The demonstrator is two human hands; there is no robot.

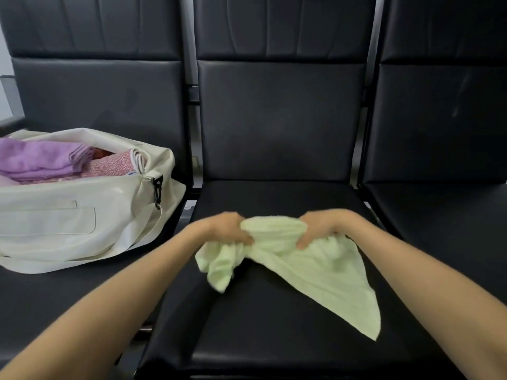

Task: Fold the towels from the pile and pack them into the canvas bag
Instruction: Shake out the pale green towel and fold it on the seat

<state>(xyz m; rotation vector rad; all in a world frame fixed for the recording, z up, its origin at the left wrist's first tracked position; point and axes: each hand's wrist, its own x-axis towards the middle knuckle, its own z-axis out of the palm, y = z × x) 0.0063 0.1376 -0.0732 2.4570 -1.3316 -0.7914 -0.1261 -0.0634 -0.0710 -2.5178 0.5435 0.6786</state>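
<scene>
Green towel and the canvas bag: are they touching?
Apart. The head view shows the green towel over the middle seat, dark upholstery plainly separating it from the canvas bag.

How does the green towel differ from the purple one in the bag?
The green towel is unfolded and bunched; the purple towel is folded flat. The left hand and right hand grip the green towel over the seat; the purple towel lies in the bag. Both look soft.
</scene>
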